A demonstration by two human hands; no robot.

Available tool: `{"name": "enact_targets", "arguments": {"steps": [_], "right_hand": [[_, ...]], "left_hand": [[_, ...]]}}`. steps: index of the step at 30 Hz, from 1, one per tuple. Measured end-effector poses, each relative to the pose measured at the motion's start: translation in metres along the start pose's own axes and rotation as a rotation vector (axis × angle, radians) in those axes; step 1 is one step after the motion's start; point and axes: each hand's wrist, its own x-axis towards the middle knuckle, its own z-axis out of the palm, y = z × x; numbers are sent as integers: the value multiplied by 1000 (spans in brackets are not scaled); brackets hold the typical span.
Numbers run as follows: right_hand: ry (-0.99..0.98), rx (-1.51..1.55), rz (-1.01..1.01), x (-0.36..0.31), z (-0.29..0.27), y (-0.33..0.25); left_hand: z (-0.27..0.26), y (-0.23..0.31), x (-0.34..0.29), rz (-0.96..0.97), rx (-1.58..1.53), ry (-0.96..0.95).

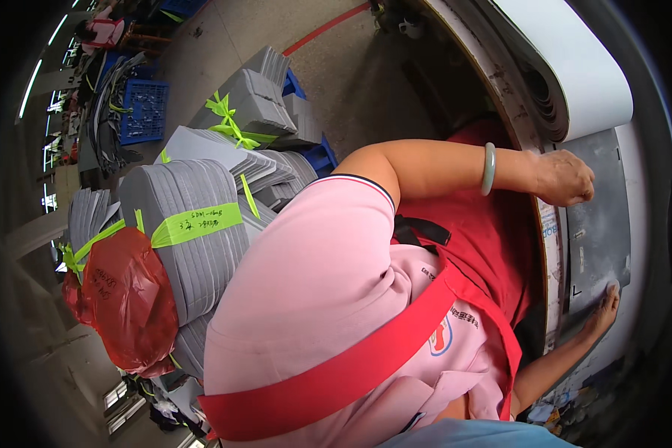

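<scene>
A flat dark grey sheet with small pale marks and a dark angled mark lies on the worktable at the right. My left hand, with a pale green bangle on its wrist, is closed in a fist over the sheet's upper part. What its fingers hold, if anything, is hidden. At the sheet's lower corner, my right hand has its bent fingers gripping the edge. Just beyond my left hand, a large roll of white-faced, grey-backed material rests on the table.
Bundles of grey cut pieces, tied with bright green strips, are piled at my left beside a red plastic bag. Farther back stands a blue crate. The worktable's edge curves past my body; another person is in the far background.
</scene>
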Motion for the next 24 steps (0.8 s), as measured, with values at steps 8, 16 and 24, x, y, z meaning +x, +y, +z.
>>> {"name": "enact_targets", "arguments": {"steps": [8,16,24], "right_hand": [[-64,-78,-52,1,10,2],[9,-291,-43,-7,45,-19],[45,-232,-84,-29,45,-28]], "left_hand": [[-8,-18,-16,21,188,-114],[-21,-20,-21,7,317,-149],[-18,-15,-15,25,278,-253]]}}
